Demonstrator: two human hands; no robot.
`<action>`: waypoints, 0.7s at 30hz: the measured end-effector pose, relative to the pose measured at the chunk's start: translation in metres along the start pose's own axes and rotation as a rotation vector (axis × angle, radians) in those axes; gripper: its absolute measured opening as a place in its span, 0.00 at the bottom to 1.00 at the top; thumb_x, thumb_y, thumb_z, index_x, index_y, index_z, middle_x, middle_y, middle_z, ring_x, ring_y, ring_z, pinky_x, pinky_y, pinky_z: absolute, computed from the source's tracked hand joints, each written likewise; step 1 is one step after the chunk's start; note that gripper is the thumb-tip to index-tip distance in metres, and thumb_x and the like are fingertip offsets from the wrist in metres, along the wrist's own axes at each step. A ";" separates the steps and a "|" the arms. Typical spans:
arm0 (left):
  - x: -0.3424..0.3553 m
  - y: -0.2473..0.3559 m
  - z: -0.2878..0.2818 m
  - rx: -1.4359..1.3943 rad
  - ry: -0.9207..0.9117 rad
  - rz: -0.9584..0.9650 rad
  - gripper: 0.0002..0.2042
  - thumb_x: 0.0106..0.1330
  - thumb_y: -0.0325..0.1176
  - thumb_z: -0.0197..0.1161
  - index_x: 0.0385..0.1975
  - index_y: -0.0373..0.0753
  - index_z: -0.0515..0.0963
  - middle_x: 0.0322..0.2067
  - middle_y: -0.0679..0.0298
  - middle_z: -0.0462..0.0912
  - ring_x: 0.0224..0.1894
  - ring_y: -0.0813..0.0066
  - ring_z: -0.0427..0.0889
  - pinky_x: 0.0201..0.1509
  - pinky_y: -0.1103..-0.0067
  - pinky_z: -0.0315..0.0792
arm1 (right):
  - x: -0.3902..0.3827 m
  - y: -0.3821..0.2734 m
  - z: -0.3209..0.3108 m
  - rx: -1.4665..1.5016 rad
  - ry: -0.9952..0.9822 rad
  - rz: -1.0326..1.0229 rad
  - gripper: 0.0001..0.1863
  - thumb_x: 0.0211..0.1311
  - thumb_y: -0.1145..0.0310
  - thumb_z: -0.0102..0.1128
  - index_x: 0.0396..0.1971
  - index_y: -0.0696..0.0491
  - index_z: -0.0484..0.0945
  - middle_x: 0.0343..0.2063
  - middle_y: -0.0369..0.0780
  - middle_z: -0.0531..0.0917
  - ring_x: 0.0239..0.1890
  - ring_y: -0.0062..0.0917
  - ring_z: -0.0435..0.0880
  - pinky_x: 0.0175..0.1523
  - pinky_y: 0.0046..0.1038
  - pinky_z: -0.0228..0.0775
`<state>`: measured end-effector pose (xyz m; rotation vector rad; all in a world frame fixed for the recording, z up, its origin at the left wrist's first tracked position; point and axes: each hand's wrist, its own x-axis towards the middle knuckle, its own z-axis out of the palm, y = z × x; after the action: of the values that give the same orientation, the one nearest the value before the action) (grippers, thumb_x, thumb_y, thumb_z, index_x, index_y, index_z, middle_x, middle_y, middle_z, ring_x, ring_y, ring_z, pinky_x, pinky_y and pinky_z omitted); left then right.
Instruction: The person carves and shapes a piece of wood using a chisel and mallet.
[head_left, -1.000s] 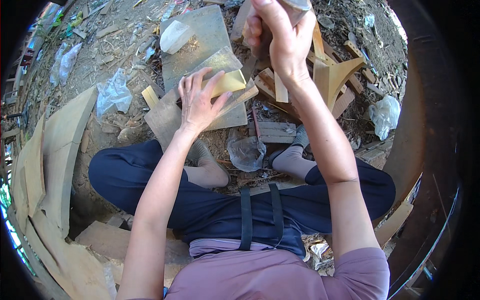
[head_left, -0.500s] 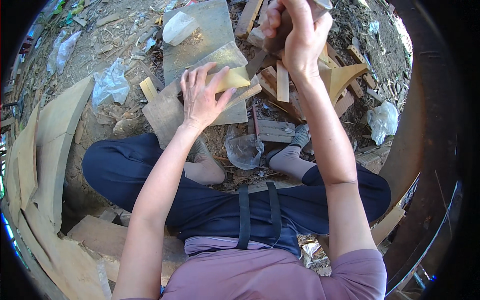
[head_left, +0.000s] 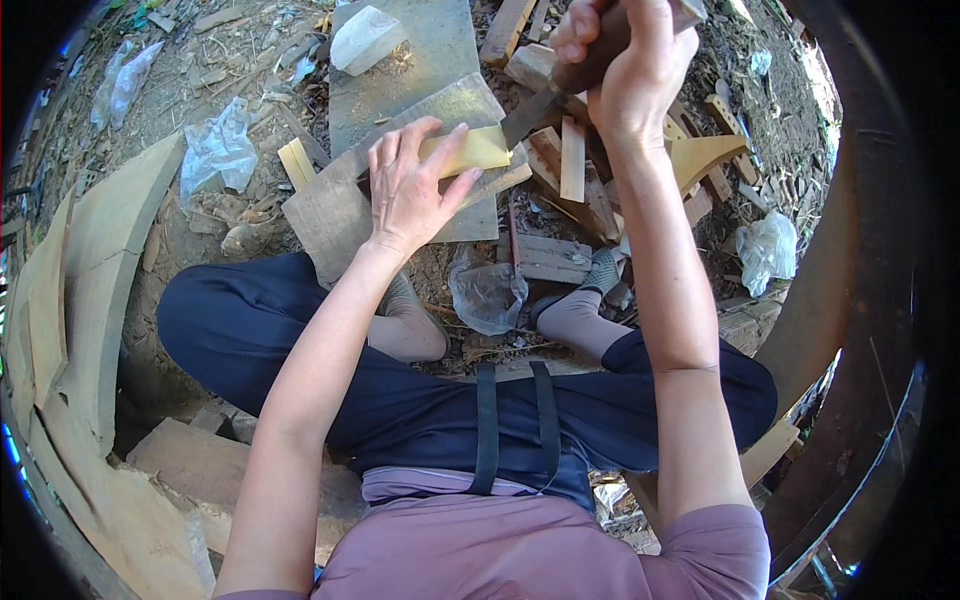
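rounded handle [head_left: 592, 68] farther from wood block [head_left: 478, 150]

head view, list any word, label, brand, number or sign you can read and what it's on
None can be read.
No lettering shows on the pale wood piece under the left hand, or on the bladed tool in the right hand.
The small scraps on the ground at upper left are too small to tell.
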<state>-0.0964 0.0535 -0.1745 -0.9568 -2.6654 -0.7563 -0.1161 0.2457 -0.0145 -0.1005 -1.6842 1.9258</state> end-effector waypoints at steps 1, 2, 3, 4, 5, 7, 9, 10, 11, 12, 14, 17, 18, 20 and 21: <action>0.000 0.001 0.000 -0.006 0.003 0.000 0.23 0.60 0.48 0.67 0.55 0.50 0.78 0.52 0.63 0.71 0.53 0.62 0.68 0.59 0.64 0.60 | 0.000 -0.002 0.002 -0.001 0.000 0.004 0.22 0.64 0.50 0.59 0.24 0.53 0.68 0.12 0.34 0.68 0.11 0.18 0.68 0.18 0.21 0.61; 0.000 0.001 0.000 -0.008 0.000 -0.001 0.23 0.60 0.48 0.67 0.55 0.50 0.78 0.52 0.63 0.71 0.53 0.62 0.68 0.59 0.64 0.60 | 0.000 -0.004 0.003 0.000 0.024 0.035 0.22 0.63 0.50 0.59 0.24 0.53 0.68 0.12 0.34 0.69 0.11 0.18 0.68 0.18 0.21 0.61; 0.000 0.001 -0.001 -0.006 -0.004 -0.002 0.23 0.60 0.48 0.67 0.55 0.50 0.78 0.52 0.63 0.72 0.54 0.61 0.68 0.60 0.64 0.60 | -0.001 -0.005 0.003 0.000 0.049 0.066 0.22 0.63 0.49 0.59 0.24 0.53 0.68 0.13 0.34 0.69 0.11 0.18 0.68 0.18 0.21 0.61; 0.001 0.002 -0.001 -0.005 -0.007 0.000 0.23 0.60 0.48 0.67 0.55 0.50 0.78 0.52 0.63 0.72 0.54 0.61 0.68 0.60 0.64 0.59 | -0.003 -0.002 0.000 0.000 -0.015 -0.026 0.22 0.63 0.49 0.60 0.24 0.53 0.68 0.13 0.34 0.69 0.12 0.18 0.68 0.18 0.21 0.61; 0.001 0.003 -0.001 -0.009 -0.009 0.006 0.23 0.60 0.48 0.67 0.55 0.50 0.78 0.52 0.63 0.72 0.54 0.61 0.68 0.60 0.64 0.59 | -0.002 -0.003 0.003 0.010 0.044 0.045 0.22 0.64 0.50 0.59 0.23 0.53 0.69 0.12 0.34 0.70 0.12 0.17 0.69 0.18 0.20 0.60; 0.002 0.003 -0.004 0.028 -0.014 0.003 0.23 0.59 0.48 0.67 0.54 0.50 0.79 0.52 0.64 0.72 0.54 0.61 0.68 0.61 0.64 0.59 | 0.000 0.007 0.004 -0.002 -0.041 -0.083 0.21 0.65 0.53 0.59 0.21 0.53 0.69 0.12 0.33 0.71 0.12 0.17 0.68 0.17 0.20 0.58; 0.004 -0.003 -0.007 0.019 -0.060 0.007 0.26 0.59 0.47 0.67 0.58 0.49 0.76 0.54 0.61 0.71 0.56 0.60 0.67 0.63 0.64 0.57 | -0.007 0.003 0.005 -0.106 -0.025 -0.047 0.20 0.65 0.55 0.61 0.21 0.53 0.71 0.12 0.31 0.71 0.13 0.14 0.68 0.19 0.19 0.57; 0.008 -0.002 -0.010 -0.033 -0.038 0.006 0.29 0.59 0.48 0.67 0.61 0.48 0.73 0.56 0.58 0.70 0.58 0.59 0.66 0.65 0.62 0.56 | -0.006 0.007 0.005 -0.060 -0.028 -0.076 0.19 0.64 0.55 0.63 0.23 0.54 0.72 0.13 0.31 0.72 0.14 0.14 0.69 0.20 0.18 0.58; 0.013 0.000 -0.012 -0.084 -0.017 0.004 0.32 0.59 0.48 0.66 0.64 0.47 0.69 0.58 0.56 0.69 0.60 0.57 0.66 0.66 0.61 0.55 | -0.005 0.010 0.006 -0.013 -0.032 -0.106 0.18 0.64 0.56 0.64 0.24 0.54 0.73 0.14 0.30 0.72 0.15 0.13 0.69 0.21 0.18 0.58; 0.021 -0.001 -0.014 -0.234 -0.036 0.010 0.39 0.57 0.43 0.69 0.69 0.43 0.60 0.61 0.50 0.67 0.65 0.54 0.64 0.70 0.59 0.54 | -0.009 0.011 0.004 0.015 0.006 -0.086 0.17 0.63 0.56 0.66 0.26 0.54 0.74 0.15 0.30 0.73 0.16 0.13 0.69 0.21 0.18 0.59; 0.047 0.018 -0.031 -0.388 -0.050 0.065 0.41 0.56 0.39 0.70 0.70 0.41 0.57 0.62 0.49 0.66 0.66 0.52 0.64 0.70 0.60 0.56 | -0.011 0.010 0.007 0.039 0.019 -0.050 0.17 0.61 0.57 0.69 0.30 0.55 0.75 0.19 0.30 0.74 0.18 0.12 0.70 0.23 0.18 0.61; 0.079 0.045 -0.049 -0.473 -0.099 0.162 0.46 0.53 0.31 0.72 0.71 0.36 0.52 0.64 0.47 0.64 0.68 0.53 0.63 0.71 0.63 0.59 | -0.004 0.023 0.012 0.108 -0.069 -0.212 0.17 0.62 0.58 0.68 0.33 0.56 0.76 0.27 0.32 0.78 0.30 0.15 0.76 0.37 0.20 0.68; 0.088 0.046 -0.052 -0.553 -0.163 0.087 0.43 0.53 0.32 0.71 0.69 0.35 0.55 0.62 0.48 0.67 0.66 0.54 0.66 0.69 0.64 0.62 | -0.008 0.020 0.013 0.098 -0.134 -0.094 0.18 0.61 0.56 0.68 0.34 0.57 0.76 0.30 0.35 0.80 0.34 0.19 0.77 0.42 0.24 0.70; 0.108 0.066 -0.055 -0.799 -0.325 -0.028 0.34 0.56 0.31 0.70 0.63 0.33 0.65 0.55 0.54 0.77 0.57 0.60 0.76 0.62 0.68 0.70 | -0.011 0.020 0.008 -0.213 -0.068 -0.281 0.22 0.59 0.51 0.68 0.38 0.57 0.78 0.35 0.42 0.79 0.39 0.30 0.78 0.46 0.33 0.70; 0.113 0.074 -0.057 -0.807 -0.336 -0.007 0.34 0.56 0.31 0.70 0.63 0.33 0.65 0.55 0.54 0.77 0.57 0.60 0.76 0.62 0.68 0.70 | -0.011 0.020 0.005 -0.352 -0.015 -0.333 0.23 0.58 0.50 0.68 0.39 0.57 0.78 0.37 0.44 0.78 0.41 0.34 0.78 0.48 0.37 0.70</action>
<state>-0.1348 0.1318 -0.0569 -1.3316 -2.6242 -1.8996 -0.1166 0.2351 -0.0351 0.0582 -1.8988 1.3820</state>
